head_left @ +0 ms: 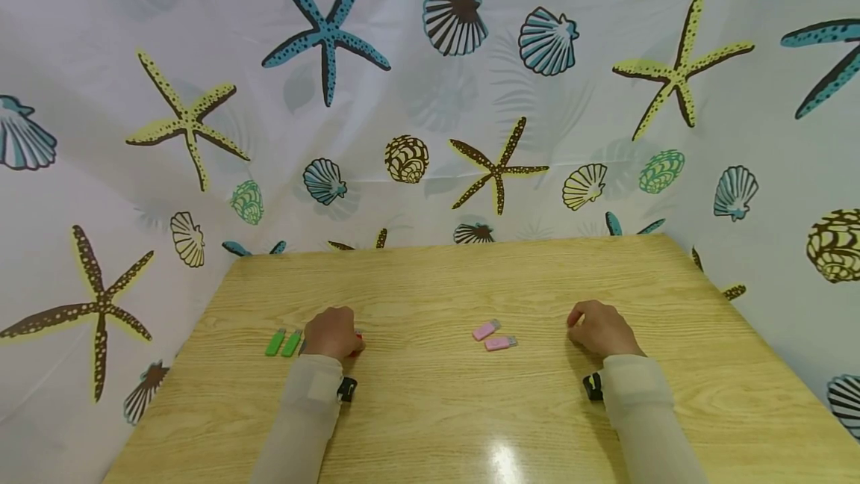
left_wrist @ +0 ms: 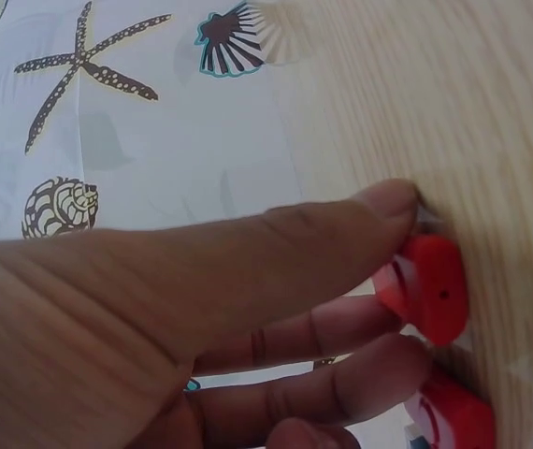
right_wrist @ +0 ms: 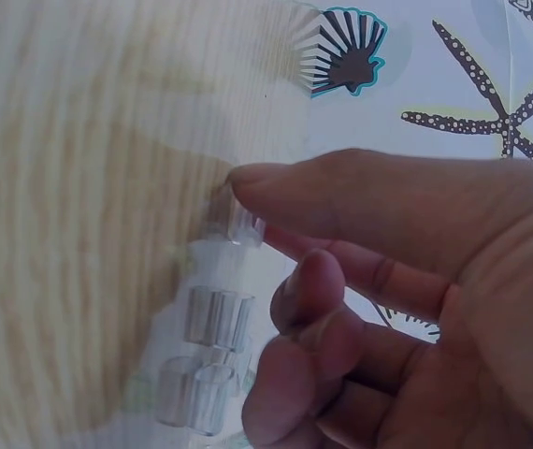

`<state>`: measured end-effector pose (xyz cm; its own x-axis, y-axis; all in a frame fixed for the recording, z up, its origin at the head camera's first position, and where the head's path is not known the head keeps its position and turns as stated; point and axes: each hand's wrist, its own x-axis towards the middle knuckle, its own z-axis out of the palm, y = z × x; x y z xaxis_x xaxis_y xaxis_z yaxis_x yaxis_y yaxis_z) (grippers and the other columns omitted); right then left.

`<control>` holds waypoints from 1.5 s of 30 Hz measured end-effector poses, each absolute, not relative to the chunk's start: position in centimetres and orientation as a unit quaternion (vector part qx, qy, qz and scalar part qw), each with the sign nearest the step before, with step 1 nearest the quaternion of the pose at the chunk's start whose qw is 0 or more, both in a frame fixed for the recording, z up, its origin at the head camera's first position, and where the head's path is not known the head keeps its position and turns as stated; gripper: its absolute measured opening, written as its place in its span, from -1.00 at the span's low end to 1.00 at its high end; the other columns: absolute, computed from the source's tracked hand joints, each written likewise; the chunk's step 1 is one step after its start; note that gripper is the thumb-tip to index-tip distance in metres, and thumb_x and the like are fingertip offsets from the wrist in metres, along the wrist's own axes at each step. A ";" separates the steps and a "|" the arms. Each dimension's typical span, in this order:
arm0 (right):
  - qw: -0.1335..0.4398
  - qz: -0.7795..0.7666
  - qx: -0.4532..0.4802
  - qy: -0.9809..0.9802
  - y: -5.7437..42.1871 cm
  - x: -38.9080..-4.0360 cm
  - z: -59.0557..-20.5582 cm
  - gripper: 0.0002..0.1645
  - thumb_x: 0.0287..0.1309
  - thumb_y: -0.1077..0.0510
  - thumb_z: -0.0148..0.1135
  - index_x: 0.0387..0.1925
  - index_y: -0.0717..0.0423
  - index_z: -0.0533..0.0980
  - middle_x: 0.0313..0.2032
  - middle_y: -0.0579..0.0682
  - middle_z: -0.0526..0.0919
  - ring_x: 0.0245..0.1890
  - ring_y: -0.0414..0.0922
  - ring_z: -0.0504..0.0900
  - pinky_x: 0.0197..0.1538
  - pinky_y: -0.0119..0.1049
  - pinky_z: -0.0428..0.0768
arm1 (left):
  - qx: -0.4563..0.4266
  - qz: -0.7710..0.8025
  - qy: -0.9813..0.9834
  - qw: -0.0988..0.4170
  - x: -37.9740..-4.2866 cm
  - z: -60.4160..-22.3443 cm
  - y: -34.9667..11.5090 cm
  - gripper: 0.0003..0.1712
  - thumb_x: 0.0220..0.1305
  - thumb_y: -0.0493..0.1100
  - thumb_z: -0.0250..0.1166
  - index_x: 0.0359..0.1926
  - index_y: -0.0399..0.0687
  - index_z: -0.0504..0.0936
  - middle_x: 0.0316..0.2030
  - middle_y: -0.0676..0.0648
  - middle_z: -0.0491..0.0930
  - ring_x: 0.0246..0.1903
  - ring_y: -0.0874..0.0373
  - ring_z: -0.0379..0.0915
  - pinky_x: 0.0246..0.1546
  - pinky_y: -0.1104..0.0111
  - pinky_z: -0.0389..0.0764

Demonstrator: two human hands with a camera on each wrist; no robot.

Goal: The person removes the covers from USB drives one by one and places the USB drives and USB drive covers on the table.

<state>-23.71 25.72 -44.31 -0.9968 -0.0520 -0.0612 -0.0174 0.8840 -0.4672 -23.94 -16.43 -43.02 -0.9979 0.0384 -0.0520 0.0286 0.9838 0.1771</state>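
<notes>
In the head view my left hand (head_left: 331, 333) is low over the left part of the table. Its thumb and fingers pinch a red USB stick (left_wrist: 438, 290) at the tabletop, as the left wrist view shows. A second red USB stick (left_wrist: 455, 412) lies close by, beside the fingertips. On the right, my right hand (head_left: 600, 329) pinches a small clear, glassy block (right_wrist: 240, 217) between thumb and index finger, the other fingers curled in. Two more clear blocks, one upper (right_wrist: 220, 318) and one lower (right_wrist: 194, 393), stand near those fingers; the hand hides them in the head view.
Two green USB sticks (head_left: 283, 343) lie left of my left hand. Between the hands are two pink USB sticks, one angled (head_left: 485, 331) and one nearly level (head_left: 499, 343). The wooden table (head_left: 430, 409) meets a shell-and-starfish patterned cloth (head_left: 416, 81) at its back and sides.
</notes>
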 end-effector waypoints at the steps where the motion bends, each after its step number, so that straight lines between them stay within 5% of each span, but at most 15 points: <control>1: 0.037 -0.241 -0.018 0.970 25.7 -23.7 -44.3 -0.77 0.06 0.27 0.23 -0.21 0.26 0.62 -0.42 0.11 0.61 -0.54 -0.06 0.40 -0.43 -0.16 0.42 | 0.016 0.088 0.996 0.027 -24.0 -43.0 -16.5 -0.72 -0.04 -0.05 0.51 -0.56 -0.09 0.60 -0.72 -0.02 0.49 -0.74 0.12 0.38 -0.71 0.28 0.39; 8: 0.040 -0.245 -0.016 0.969 25.7 -23.6 -44.3 -0.77 0.05 0.28 0.22 -0.20 0.26 0.61 -0.41 0.11 0.61 -0.54 -0.06 0.40 -0.43 -0.18 0.42 | 0.008 0.090 0.995 0.032 -24.1 -43.2 -16.7 -0.72 -0.04 -0.04 0.51 -0.55 -0.09 0.60 -0.70 -0.03 0.52 -0.71 0.09 0.43 -0.64 0.18 0.52; 27: 0.046 -0.257 -0.038 0.965 24.5 -23.7 -43.5 -0.72 0.15 0.23 0.23 -0.10 0.27 0.58 -0.44 0.05 0.60 -0.55 -0.10 0.46 -0.45 -0.21 0.47 | 0.004 0.101 0.994 0.029 -24.3 -43.4 -17.1 -0.69 -0.05 -0.04 0.50 -0.66 -0.07 0.57 -0.77 -0.01 0.46 -0.76 0.16 0.29 -0.77 0.32 0.30; 36: 0.044 -0.264 -0.118 0.956 22.9 -24.2 -44.0 -0.73 0.11 0.30 0.22 -0.11 0.25 0.58 -0.63 -0.03 0.40 -0.65 -0.17 0.25 -0.52 -0.30 0.28 | 0.016 0.115 0.993 0.020 -24.2 -43.1 -16.9 -0.59 -0.04 -0.10 0.47 -0.81 -0.03 0.44 -0.88 0.10 0.11 -0.81 0.22 0.02 -0.81 0.36 0.11; 45: 0.053 -0.270 -0.153 0.949 21.5 -24.2 -44.4 -0.74 0.10 0.26 0.31 -0.13 0.22 0.59 -0.57 -0.01 0.42 -0.59 -0.16 0.28 -0.46 -0.29 0.31 | 0.032 0.118 0.992 0.011 -24.0 -42.7 -16.5 -0.47 0.04 -0.06 0.45 -0.84 0.03 0.30 -0.91 0.12 0.05 -0.85 0.26 -0.03 -0.83 0.39 0.09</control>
<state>-24.23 21.54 -44.37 -0.9473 -0.3198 -0.0174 -0.2626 0.8067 -0.5294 -24.04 -16.50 -42.67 -0.9977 0.0658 -0.0143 0.0606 0.9703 0.2341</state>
